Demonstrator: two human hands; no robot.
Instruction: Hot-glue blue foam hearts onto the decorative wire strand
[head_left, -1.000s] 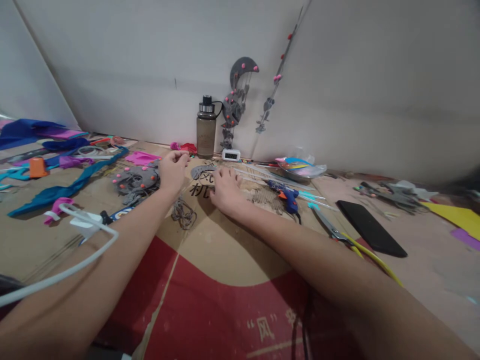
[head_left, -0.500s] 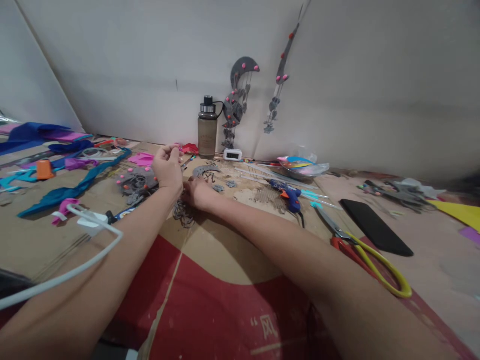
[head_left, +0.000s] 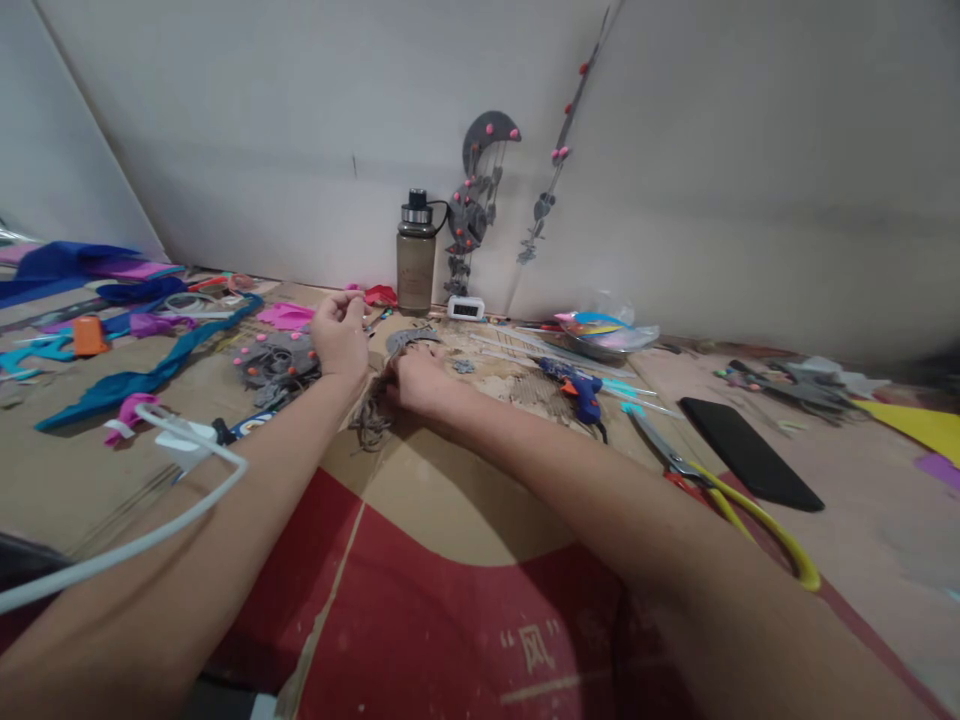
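My left hand [head_left: 341,338] is raised over the cardboard, its thumb and fingers drawn together; whatever sits between them is too small to make out. To its right, my right hand [head_left: 420,380] is low with curled fingers, beside a grey felt crescent [head_left: 409,338] and a bundle of grey cords [head_left: 370,425]. Its fingertips are partly hidden, so what they grip does not show. A small grey felt piece [head_left: 464,367] lies right of this hand. Left of my left hand is a heap of grey felt pieces [head_left: 276,360] with pink and orange pompoms.
A bottle [head_left: 415,270] and a small digital clock [head_left: 465,309] stand at the back. A blue glue gun [head_left: 581,390], scissors [head_left: 720,485] and a black phone [head_left: 750,453] lie rightward. Grey felt ornaments [head_left: 469,210] hang by the wall. A white cable [head_left: 187,510] crosses my left forearm.
My right hand has shifted slightly right and away from me, covering a small grey felt piece. My left hand has barely moved. The right hanging ornament has turned edge-on.
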